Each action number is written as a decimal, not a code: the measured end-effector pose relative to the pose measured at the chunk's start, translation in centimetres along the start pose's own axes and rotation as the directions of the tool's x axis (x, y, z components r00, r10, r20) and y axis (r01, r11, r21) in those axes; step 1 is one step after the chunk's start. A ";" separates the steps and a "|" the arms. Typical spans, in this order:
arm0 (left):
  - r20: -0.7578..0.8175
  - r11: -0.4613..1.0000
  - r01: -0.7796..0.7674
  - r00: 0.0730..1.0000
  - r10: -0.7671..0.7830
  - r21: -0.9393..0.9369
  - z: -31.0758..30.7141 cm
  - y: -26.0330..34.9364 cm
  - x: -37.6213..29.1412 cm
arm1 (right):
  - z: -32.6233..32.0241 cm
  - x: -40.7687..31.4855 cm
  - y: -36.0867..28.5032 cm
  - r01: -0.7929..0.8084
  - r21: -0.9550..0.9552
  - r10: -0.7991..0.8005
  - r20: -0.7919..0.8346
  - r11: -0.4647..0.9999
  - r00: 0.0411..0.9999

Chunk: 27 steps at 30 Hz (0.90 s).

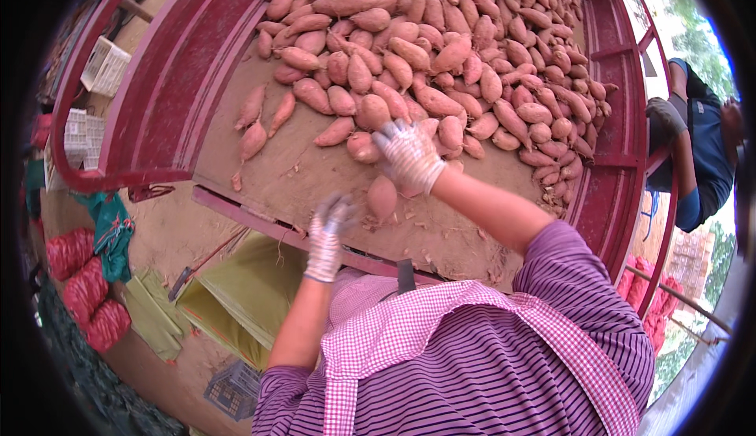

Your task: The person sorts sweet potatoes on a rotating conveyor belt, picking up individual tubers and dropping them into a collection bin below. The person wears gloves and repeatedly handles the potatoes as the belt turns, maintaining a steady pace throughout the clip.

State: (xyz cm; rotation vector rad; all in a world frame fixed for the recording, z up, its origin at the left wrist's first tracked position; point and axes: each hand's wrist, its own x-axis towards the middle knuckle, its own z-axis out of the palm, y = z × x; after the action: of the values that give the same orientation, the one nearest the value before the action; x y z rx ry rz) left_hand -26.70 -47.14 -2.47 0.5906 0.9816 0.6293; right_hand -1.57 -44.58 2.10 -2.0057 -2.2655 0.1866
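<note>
A large heap of pinkish-red sweet potatoes [431,52] covers the far and right parts of a red metal truck bed [236,135]. My right hand [411,154], in a white-and-brown banded glove, reaches over the heap's near edge. Its fingertips meet a sweet potato [374,112]; whether they grip it is hidden. Below that hand, one sweet potato [382,197] is apart from the heap, on or just above the bed. My left hand [328,234], gloved alike and blurred, hovers over the bed's near edge. Nothing shows in it, and its fingers look loosely apart.
Red sidewalls [617,99] bound the bed. An olive-green cloth container [248,294] hangs or stands beneath its near edge. Filled red mesh sacks [88,294], a grey plastic crate [233,389] and white crates [106,65] are at left. Another person [703,141] is beyond the right rail.
</note>
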 end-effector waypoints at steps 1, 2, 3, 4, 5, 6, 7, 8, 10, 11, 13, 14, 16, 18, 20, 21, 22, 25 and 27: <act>0.053 0.990 0.025 0.998 -0.018 -0.135 1.5 -1.1 0.6 | -1.5 -0.6 -1.7 -0.056 0.096 0.053 0.032 0.994 0.998; 0.118 0.980 0.046 0.993 -0.024 -0.192 2.8 -2.0 1.1 | -2.6 -1.3 -3.6 -0.146 0.217 0.125 0.109 0.965 0.986; 0.182 0.967 0.066 0.983 -0.021 -0.246 3.9 -2.6 1.6 | -3.2 -1.9 -4.9 -0.238 0.330 0.184 0.187 0.914 0.965; 0.253 0.952 0.093 0.967 -0.017 -0.290 4.5 -3.0 2.1 | -2.0 -3.2 -4.7 -0.236 0.444 0.145 0.229 0.864 0.963; 0.291 0.952 0.144 0.955 -0.062 -0.269 4.3 -3.3 2.6 | -1.1 -4.3 -4.3 -0.274 0.577 0.171 0.228 0.769 0.959; 0.320 0.950 0.188 0.942 -0.103 -0.249 3.7 -3.4 3.0 | -1.2 -4.7 -3.3 -0.238 0.569 0.201 0.128 0.787 0.971; 0.346 0.946 0.230 0.928 -0.142 -0.229 4.0 -2.7 3.2 | -1.7 -4.8 -1.5 -0.202 0.557 0.226 0.025 0.806 0.974; 0.231 0.938 0.243 0.955 -0.187 -0.248 4.3 -2.0 2.5 | -2.5 -4.9 0.4 -0.356 0.453 0.381 0.038 0.818 0.924; 0.326 0.908 0.363 0.901 -0.285 -0.209 2.7 -1.7 3.2 | -3.2 -4.8 3.9 -0.613 0.161 0.627 -0.055 0.774 0.777; 0.378 0.887 0.424 0.863 -0.336 -0.180 2.3 -1.7 3.6 | -2.0 -5.4 5.9 -0.674 0.052 0.676 -0.068 0.737 0.734; 0.345 0.883 0.427 0.873 -0.346 -0.194 3.1 -1.4 3.8 | 0.3 -6.3 8.8 -0.698 0.214 0.710 0.030 0.683 0.704; 0.359 0.867 0.455 0.858 -0.367 -0.202 3.6 -1.1 4.0 | 2.1 -7.3 10.1 -0.663 0.342 0.701 0.016 0.666 0.713; 0.422 0.834 0.495 0.828 -0.368 -0.243 3.6 -1.3 4.5 | 2.2 -8.1 10.5 -0.614 0.506 0.678 0.075 0.606 0.732; 0.535 0.799 0.533 0.777 -0.332 -0.279 3.4 -2.2 5.2 | 1.9 -9.7 9.6 -0.481 0.859 0.713 0.226 0.175 0.663; 0.508 0.729 0.570 0.787 -0.350 -0.380 4.4 -2.8 5.0 | -0.8 -9.9 6.1 -0.280 0.935 0.685 0.349 -0.216 0.640; 0.501 0.692 0.587 0.786 -0.362 -0.420 4.9 -3.0 5.1 | -0.6 -10.6 4.8 -0.201 0.965 0.646 0.262 -0.169 0.716; 0.575 0.513 0.663 0.741 -0.346 -0.546 3.9 -4.5 5.9 | -1.0 -10.4 2.5 -0.251 0.962 0.587 0.267 -0.111 0.764; 0.633 0.423 0.700 0.709 -0.312 -0.576 4.5 -4.1 6.1 | -3.8 -7.7 0.1 -0.369 0.899 0.487 0.221 0.233 0.845; 0.764 0.434 0.734 0.629 -0.143 -0.523 2.8 -5.4 7.7 | -2.7 -5.8 1.7 -0.253 0.524 0.346 -0.087 0.814 0.934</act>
State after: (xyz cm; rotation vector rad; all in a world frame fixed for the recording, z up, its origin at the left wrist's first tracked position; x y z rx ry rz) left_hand -19.90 -45.79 -9.43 -0.3560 0.0844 0.2469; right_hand 1.27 -50.03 4.43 -1.9695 -1.5596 0.5436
